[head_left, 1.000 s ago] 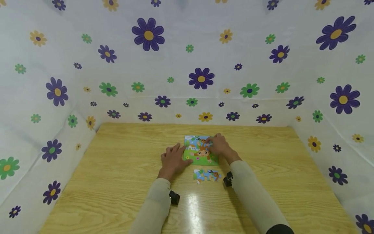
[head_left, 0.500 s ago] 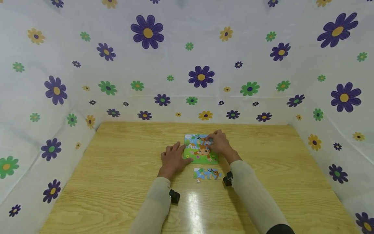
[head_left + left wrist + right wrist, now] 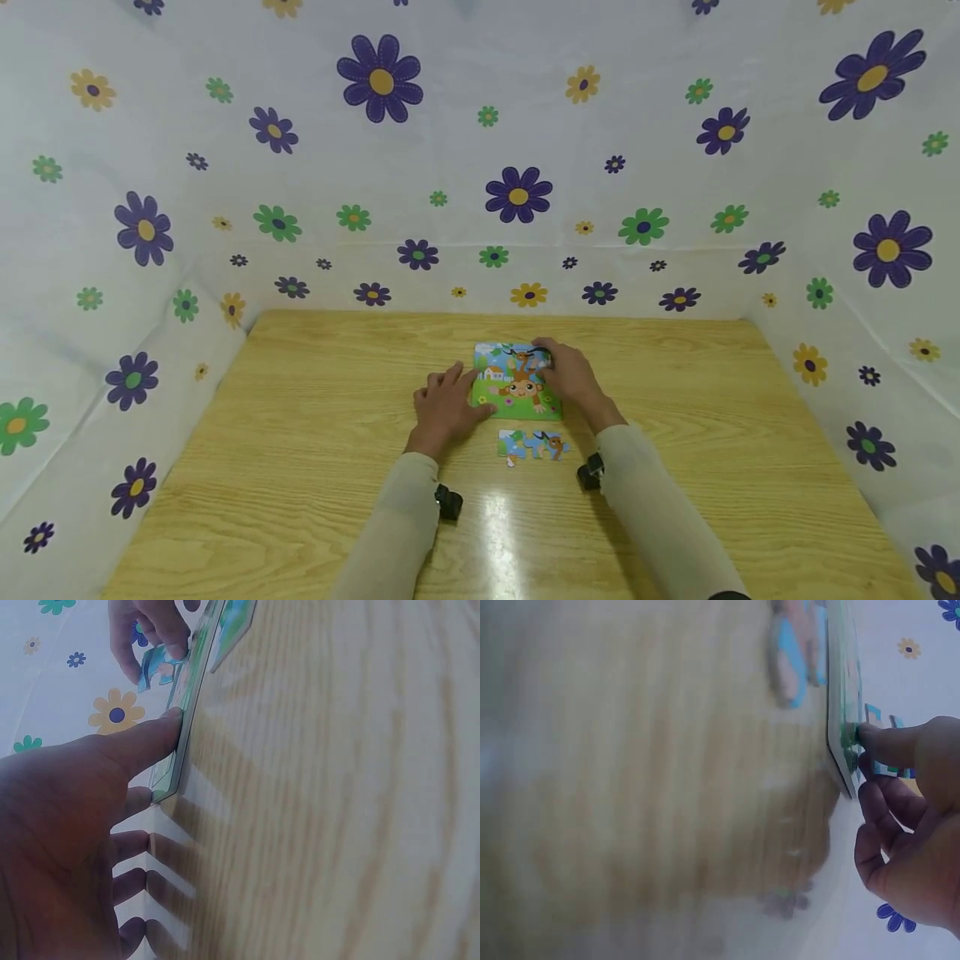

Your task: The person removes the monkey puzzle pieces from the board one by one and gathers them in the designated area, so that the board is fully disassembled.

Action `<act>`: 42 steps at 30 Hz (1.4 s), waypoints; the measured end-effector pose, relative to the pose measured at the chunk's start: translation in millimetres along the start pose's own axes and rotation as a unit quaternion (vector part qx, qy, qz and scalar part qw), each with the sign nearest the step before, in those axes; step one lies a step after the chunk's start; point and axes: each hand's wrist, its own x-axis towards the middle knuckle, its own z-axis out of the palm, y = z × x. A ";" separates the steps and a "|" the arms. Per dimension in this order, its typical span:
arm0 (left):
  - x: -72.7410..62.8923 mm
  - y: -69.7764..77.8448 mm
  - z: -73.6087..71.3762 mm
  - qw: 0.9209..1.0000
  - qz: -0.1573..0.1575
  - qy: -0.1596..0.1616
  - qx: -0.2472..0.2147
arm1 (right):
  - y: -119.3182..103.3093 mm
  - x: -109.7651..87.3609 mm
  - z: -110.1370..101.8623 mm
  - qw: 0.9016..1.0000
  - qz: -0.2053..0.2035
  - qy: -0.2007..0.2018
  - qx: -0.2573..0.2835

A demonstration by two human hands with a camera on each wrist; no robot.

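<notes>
A small jigsaw puzzle board (image 3: 510,407) with a monkey picture lies flat on the wooden table. My left hand (image 3: 446,410) is at its left side, fingers spread onto the tabletop and thumb (image 3: 154,742) resting on the board's near edge. At the upper right corner, my right hand (image 3: 577,379) pinches a blue puzzle piece (image 3: 160,669), which stands tilted above the board in the left wrist view. From the head view the fingers largely hide that piece. Joined puzzle pieces (image 3: 551,446) lie just in front of the board.
One small white-and-orange tab (image 3: 511,461) juts from the front of the loose pieces. The wooden table (image 3: 315,450) ends at a white flowered cloth (image 3: 450,167), which rises at the back and both sides.
My right hand has shifted slightly right and turned at the board's upper right corner, uncovering more of the picture. My left hand and the loose pieces have stayed in place.
</notes>
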 end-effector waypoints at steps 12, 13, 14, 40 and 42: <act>0.4 0.3 1.7 1.000 0.001 -0.001 -0.002 | 8.4 -10.9 -5.5 0.999 0.002 0.012 0.041; 0.3 0.2 1.6 1.000 0.002 0.000 -0.003 | 8.7 -12.0 -6.2 0.999 0.004 0.011 0.046; 0.4 0.2 1.5 1.000 0.002 -0.001 -0.005 | 9.1 -13.0 -6.7 0.999 0.005 0.009 0.050; -0.8 1.7 1.3 1.000 -0.002 0.006 -0.010 | 24.8 -53.0 -22.5 0.997 -0.064 -0.031 0.035; -0.7 1.7 0.7 1.000 -0.002 0.006 -0.008 | 25.6 -55.6 -24.1 0.997 -0.067 -0.028 0.036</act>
